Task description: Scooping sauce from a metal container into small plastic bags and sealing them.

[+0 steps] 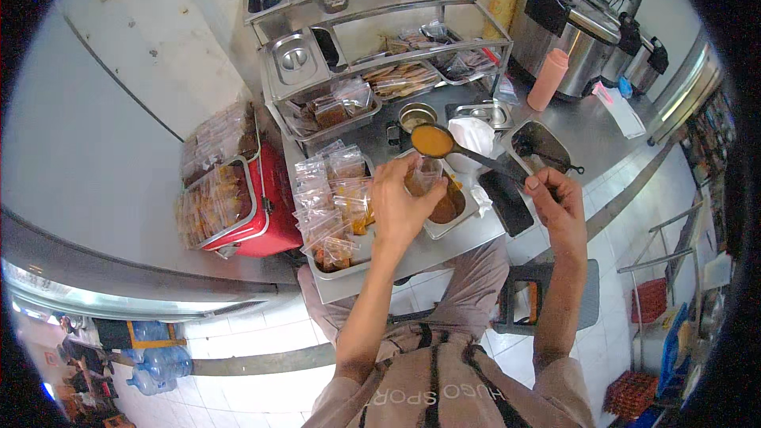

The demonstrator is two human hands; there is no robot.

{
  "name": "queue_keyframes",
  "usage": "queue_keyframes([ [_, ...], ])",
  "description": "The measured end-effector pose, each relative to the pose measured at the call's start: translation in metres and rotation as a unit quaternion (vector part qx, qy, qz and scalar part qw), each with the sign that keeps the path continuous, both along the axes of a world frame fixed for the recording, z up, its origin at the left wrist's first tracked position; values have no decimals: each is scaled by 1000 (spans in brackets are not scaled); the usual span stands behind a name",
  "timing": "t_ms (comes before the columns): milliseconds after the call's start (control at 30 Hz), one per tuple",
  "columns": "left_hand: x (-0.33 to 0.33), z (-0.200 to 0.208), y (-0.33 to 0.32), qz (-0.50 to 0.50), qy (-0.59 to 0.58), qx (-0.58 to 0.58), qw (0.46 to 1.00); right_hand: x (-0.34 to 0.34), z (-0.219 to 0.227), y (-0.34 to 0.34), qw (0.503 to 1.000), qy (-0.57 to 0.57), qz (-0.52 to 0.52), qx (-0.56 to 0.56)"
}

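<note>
In my right hand (pixel 559 202) is the end of the handle of a black ladle (pixel 487 163), with fingers pinched around it. Orange-brown sauce (pixel 433 141) fills the ladle's bowl, which is held level just beyond my left fingers. My left hand (pixel 403 202) grips a small clear plastic bag (pixel 429 170) by its upper part, close to the ladle. Beneath the bag sits a metal pan (pixel 474 206) with brown sauce, partly hidden by my left hand. Left of that hand, a metal tray (pixel 341 273) carries many filled clear bags (pixel 346 160), some with orange contents.
A black rectangular container (pixel 508 204) and a crumpled white plastic bag (pixel 472 135) lie beside the pan. A red cooler box (pixel 275 218) with trays of bags stands left. Behind are a steel rack (pixel 380 59), a pink squeeze bottle (pixel 548 79) and steel cookers (pixel 567 41).
</note>
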State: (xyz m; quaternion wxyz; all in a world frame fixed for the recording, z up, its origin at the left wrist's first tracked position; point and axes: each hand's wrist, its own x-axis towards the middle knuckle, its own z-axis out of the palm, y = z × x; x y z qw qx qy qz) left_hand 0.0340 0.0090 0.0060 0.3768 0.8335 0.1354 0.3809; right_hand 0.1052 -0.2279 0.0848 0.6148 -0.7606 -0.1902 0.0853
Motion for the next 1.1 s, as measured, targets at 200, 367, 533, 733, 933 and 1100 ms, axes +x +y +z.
queue_keyframes([
  [200, -2, 6, 0, 2, -5, -10, 1000, 1, -5, -3, 999, -38, 6, -11],
  [367, -4, 7, 1, -7, -2, -21, 1000, 1, -3, -3, 998, -61, 10, -23],
  [533, -3, 7, 1, -6, -2, -28, 1000, 3, -6, -4, 994, -102, 10, -25],
  [733, -4, 7, 2, -3, -11, -11, 1000, 2, -1, -6, 997, -73, 12, -24],
  [933, -5, 11, 0, -10, -19, -32, 999, 2, 0, -4, 994, -108, 1, -18],
  [1100, -2, 7, 1, -7, -27, -26, 999, 0, 2, -4, 988, -150, 3, -40],
])
